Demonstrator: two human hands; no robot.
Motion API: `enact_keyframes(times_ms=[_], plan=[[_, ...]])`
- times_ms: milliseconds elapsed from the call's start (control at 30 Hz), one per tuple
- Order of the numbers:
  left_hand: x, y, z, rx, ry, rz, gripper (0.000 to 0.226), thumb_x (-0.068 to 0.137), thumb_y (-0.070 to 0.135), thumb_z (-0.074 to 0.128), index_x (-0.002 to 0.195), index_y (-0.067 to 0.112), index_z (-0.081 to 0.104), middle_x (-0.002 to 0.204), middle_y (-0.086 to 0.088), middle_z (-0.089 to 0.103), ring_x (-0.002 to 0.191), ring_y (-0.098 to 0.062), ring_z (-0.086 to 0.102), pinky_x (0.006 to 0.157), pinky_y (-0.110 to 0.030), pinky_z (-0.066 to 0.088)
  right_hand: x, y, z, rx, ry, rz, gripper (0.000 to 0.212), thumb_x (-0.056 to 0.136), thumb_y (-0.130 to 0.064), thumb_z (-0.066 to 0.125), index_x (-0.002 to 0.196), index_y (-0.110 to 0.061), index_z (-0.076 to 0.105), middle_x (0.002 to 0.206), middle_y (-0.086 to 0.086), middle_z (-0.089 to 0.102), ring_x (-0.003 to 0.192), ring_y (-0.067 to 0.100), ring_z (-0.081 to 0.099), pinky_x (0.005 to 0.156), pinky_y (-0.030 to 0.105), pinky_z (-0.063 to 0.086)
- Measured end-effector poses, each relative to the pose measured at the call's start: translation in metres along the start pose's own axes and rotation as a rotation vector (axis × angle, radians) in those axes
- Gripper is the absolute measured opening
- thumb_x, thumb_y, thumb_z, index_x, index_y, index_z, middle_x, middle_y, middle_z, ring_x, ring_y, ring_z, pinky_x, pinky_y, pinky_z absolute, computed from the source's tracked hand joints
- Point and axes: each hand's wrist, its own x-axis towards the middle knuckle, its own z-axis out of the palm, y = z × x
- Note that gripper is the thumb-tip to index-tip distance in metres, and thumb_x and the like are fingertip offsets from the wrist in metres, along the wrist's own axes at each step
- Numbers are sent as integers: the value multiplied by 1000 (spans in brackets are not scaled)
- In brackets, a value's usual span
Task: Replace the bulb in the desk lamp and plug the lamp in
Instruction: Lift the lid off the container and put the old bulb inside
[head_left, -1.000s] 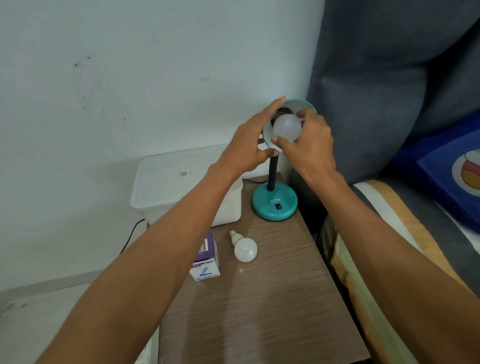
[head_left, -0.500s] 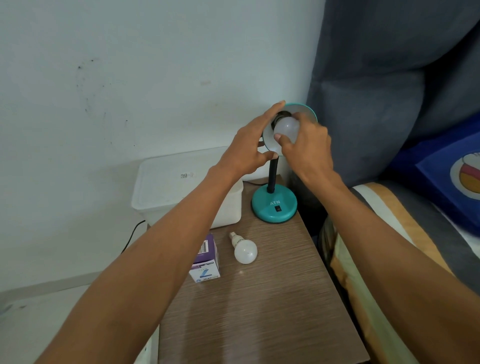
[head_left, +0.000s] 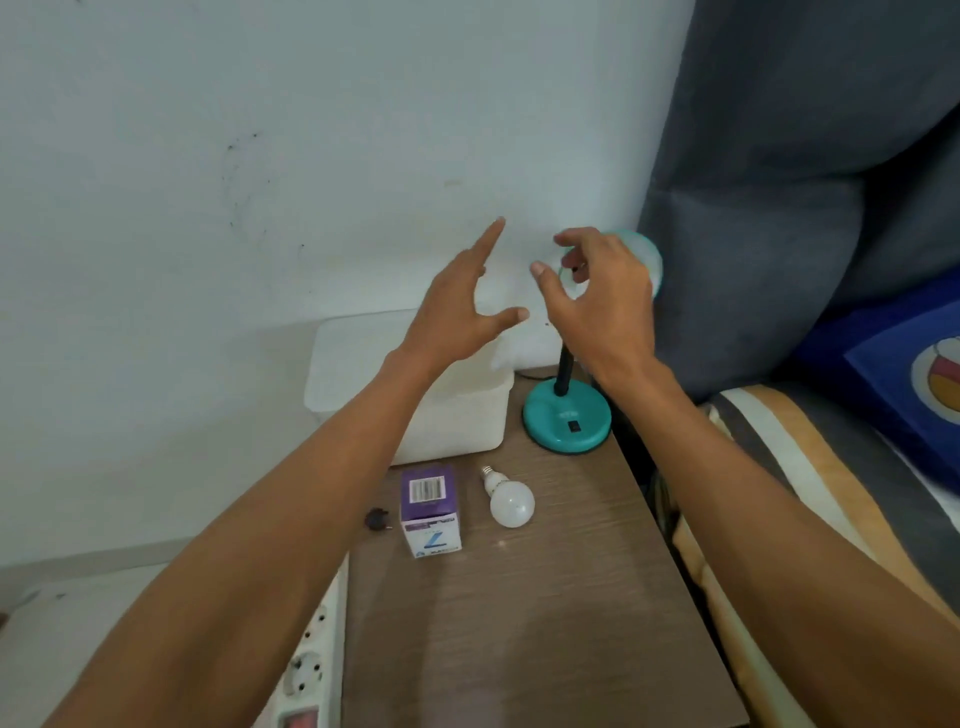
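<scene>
The teal desk lamp stands at the table's back right, its round base (head_left: 566, 415) on the wood and its shade (head_left: 649, 265) blurred behind my right hand. My right hand (head_left: 597, 301) hovers in front of the shade with loosely curled fingers, holding nothing. It hides the socket and any bulb in it. My left hand (head_left: 457, 312) is spread open to the left of the shade, touching nothing. A loose white bulb (head_left: 508, 498) lies on the table beside a purple and white bulb box (head_left: 430, 509). A black plug (head_left: 376, 519) lies at the table's left edge.
A white lidded plastic container (head_left: 353, 374) stands at the back left of the brown wooden table (head_left: 519, 623). A white power strip (head_left: 311, 670) lies on the floor left of the table. A bed with a striped cover (head_left: 769, 457) and a blue pillow (head_left: 883, 364) borders the right side.
Both hands have come off the lamp: the right let go of the bulb in the shade, the left left the rim and moved left. The view now shows the plug and power strip.
</scene>
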Motion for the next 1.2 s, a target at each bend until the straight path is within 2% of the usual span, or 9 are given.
enact_keyframes(times_ms=[133,200,267,333,400,500,600,900,1200], plan=[[-45,-41,-41,161,69,-214,99,86,56,78,164,25,25,162,-4,43,149,-22,41,119,-39,36,-23,-20,40,45,-237,24,57,88,-53,67,134,-19,58,116,0,66,96,10,62,86,38,57],[-68,-64,-58,217,70,-332,108,82,67,75,165,20,23,167,-6,35,155,-26,30,125,-43,30,-35,-21,59,41,-382,99,80,83,-60,70,147,-17,46,137,5,57,122,19,57,101,44,51],[-88,-86,-70,237,35,-459,126,71,80,74,165,16,19,169,-11,27,158,-30,19,127,-49,24,-45,-20,75,-18,-540,186,109,75,-69,73,157,-15,26,160,9,34,146,26,33,117,46,35],[-105,-108,-75,203,-15,-563,146,52,95,72,164,20,17,167,-10,28,156,-31,20,125,-54,27,-52,-15,88,-73,-680,281,132,65,-75,76,161,-15,8,168,10,10,154,28,13,123,47,23],[-118,-127,-75,127,-40,-577,148,38,98,75,159,28,26,157,-5,40,149,-27,35,119,-54,39,-58,-7,98,-96,-769,346,142,57,-78,78,161,-16,3,168,12,6,154,31,12,123,50,22],[-127,-130,-74,-23,-4,-496,119,50,72,94,148,32,41,143,9,55,132,-13,53,104,-37,52,-67,0,107,-65,-768,354,138,52,-78,80,157,-16,14,160,15,25,146,34,29,115,55,36],[-127,-128,-73,-70,51,-434,100,62,43,99,145,26,46,138,12,56,123,-7,51,88,-15,43,-71,3,109,-20,-712,328,125,58,-70,83,153,-16,23,153,12,34,138,31,39,110,51,41],[-127,-118,-78,-77,107,-409,103,61,50,98,146,26,44,142,4,56,127,-12,51,97,-30,44,-66,0,104,-9,-663,329,133,48,-82,75,153,-15,27,153,10,36,139,27,38,111,49,41],[-153,-67,-97,-65,148,-314,98,65,46,97,146,33,44,143,8,56,127,-8,52,89,-16,42,-78,-26,52,13,-611,271,135,47,-91,67,154,-21,23,156,7,32,142,27,37,110,53,42]])
